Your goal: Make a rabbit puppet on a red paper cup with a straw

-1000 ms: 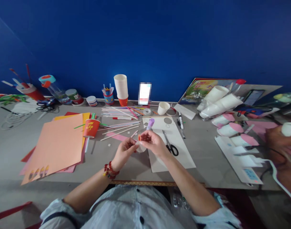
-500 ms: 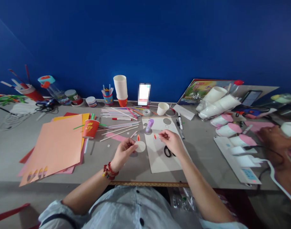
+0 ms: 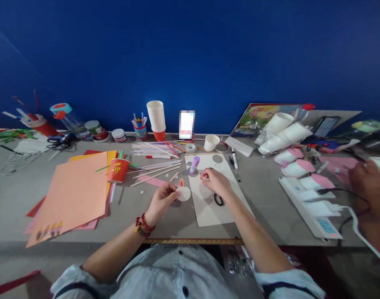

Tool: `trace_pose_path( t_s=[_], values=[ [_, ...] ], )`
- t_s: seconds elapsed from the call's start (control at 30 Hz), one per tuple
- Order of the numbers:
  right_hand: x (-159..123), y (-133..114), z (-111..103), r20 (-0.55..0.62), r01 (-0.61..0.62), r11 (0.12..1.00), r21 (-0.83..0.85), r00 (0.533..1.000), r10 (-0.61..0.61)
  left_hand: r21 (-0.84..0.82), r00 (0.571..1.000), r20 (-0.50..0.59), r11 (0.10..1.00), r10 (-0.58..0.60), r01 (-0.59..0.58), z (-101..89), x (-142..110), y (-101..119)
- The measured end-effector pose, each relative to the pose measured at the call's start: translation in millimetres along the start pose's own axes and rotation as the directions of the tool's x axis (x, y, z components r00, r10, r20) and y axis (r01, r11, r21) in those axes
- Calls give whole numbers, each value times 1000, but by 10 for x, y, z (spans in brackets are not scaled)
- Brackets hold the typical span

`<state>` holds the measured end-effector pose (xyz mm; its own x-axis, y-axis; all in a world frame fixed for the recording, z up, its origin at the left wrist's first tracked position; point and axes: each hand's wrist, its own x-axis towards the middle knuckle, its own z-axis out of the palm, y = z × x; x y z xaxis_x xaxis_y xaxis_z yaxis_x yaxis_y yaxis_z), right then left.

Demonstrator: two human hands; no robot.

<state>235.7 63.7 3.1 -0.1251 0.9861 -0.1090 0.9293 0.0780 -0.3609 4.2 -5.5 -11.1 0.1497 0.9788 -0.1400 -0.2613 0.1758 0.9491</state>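
Note:
My left hand (image 3: 163,196) pinches a white paper disc (image 3: 184,194) that has a small orange paper ear (image 3: 181,182) stuck to its top edge. My right hand (image 3: 215,181) is closed on a second small orange paper piece (image 3: 202,178), held just above a white sheet (image 3: 205,207) on the table. A purple glue stick (image 3: 194,164) stands upright at the far end of that sheet, close to my right hand. Black scissors (image 3: 219,199) lie partly under my right wrist.
Orange and yellow paper sheets (image 3: 74,193) lie at left with a red paper cup (image 3: 118,170) on them. Straws (image 3: 155,155), stacked white cups (image 3: 156,117) and jars stand behind. At right, another person's hand (image 3: 366,182) works among white and pink cups (image 3: 297,168).
My hands were together on the disc a second ago. My right hand then drew away to the right with a small orange piece and now hovers lower over the white sheet.

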Motion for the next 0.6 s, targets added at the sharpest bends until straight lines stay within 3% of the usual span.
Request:
trace_pose_path(
  t_s=[0.33,0.5,0.6],
  values=[
    [22,-50,-29,-14,17,997,-71,1000,-18,-12,1000,11,1000,-6,7,-9,2,-9],
    [-23,-51,-38,-18,60,998,23,998,-60,-11,1000,13,1000,-2,2,-17,11,-28],
    [-119,-93,-12,-55,111,943,313,994,-99,-16,1000,11,1000,-8,8,-17,11,-34]
  ],
)
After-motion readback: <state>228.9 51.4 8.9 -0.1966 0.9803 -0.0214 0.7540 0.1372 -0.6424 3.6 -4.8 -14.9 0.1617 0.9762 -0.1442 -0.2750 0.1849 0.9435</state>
